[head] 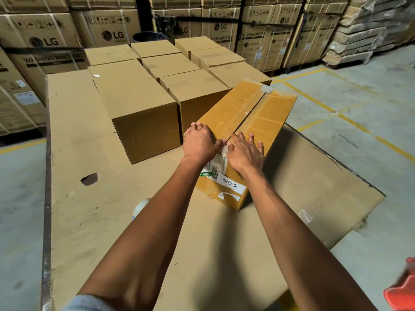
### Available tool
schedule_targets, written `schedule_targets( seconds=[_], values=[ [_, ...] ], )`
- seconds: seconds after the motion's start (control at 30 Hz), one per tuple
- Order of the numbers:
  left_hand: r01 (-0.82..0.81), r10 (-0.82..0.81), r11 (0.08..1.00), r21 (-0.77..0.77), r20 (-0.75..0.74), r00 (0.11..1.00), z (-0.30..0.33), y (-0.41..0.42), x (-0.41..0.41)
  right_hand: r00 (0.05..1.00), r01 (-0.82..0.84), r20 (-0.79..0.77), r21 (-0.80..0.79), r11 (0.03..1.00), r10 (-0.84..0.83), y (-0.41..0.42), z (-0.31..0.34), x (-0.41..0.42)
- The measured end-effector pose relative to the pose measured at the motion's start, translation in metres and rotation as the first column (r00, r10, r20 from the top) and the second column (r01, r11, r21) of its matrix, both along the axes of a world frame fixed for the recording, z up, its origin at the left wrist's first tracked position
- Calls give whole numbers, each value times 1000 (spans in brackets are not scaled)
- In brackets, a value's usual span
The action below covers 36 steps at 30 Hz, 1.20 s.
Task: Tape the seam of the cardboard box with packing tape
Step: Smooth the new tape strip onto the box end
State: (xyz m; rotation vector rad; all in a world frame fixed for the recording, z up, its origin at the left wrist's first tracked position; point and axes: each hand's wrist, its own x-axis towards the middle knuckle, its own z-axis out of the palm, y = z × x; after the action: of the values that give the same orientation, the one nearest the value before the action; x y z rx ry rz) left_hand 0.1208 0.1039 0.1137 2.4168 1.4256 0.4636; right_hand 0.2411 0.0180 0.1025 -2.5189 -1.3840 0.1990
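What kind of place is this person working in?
Most likely a warehouse or packing area. Tall stacks of strapped washing machine cartons line the back, rows of plain brown boxes sit on flattened cardboard, and the concrete floor has yellow painted lines. Both hands press on an orange-brown box.

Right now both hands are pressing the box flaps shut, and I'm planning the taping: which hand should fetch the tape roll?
Left. The tape roll lies on the cardboard sheet just beside the left forearm, so the left hand likely reaches it sooner, while the right hand keeps the box closed.
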Motion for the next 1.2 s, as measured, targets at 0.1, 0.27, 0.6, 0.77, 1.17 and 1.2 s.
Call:
schedule_targets(
  seconds=[0.1, 0.27, 0.6, 0.77, 1.17, 1.2],
  values=[
    [76, -78, 996, -45, -52, 996, 0, 11, -6, 999, -31, -32, -35, 999, 30, -1, 0, 3],
    [-2, 4, 999, -51, 41, 999, -5, 12, -1, 999, -7, -38, -31, 999, 6, 3, 1, 3],
    [-133, 91, 989, 61, 458, 884, -65, -28, -5, 996, -85, -19, -90, 992, 84, 5, 6, 9],
    [-196, 357, 933, -302, 706, 611, -81, -54, 15, 989, -144, -58, -102, 984, 139, 17, 13, 19],
    [-67, 486, 867, -494, 807, 336, -117, -63, 38, 982, -188, -1, -29, 982, 188, 21, 0, 24],
    [-45, 500, 856, -515, 803, 324, -116, -65, 39, 982, -188, -9, -35, 982, 187, 21, 1, 24]
  ],
)
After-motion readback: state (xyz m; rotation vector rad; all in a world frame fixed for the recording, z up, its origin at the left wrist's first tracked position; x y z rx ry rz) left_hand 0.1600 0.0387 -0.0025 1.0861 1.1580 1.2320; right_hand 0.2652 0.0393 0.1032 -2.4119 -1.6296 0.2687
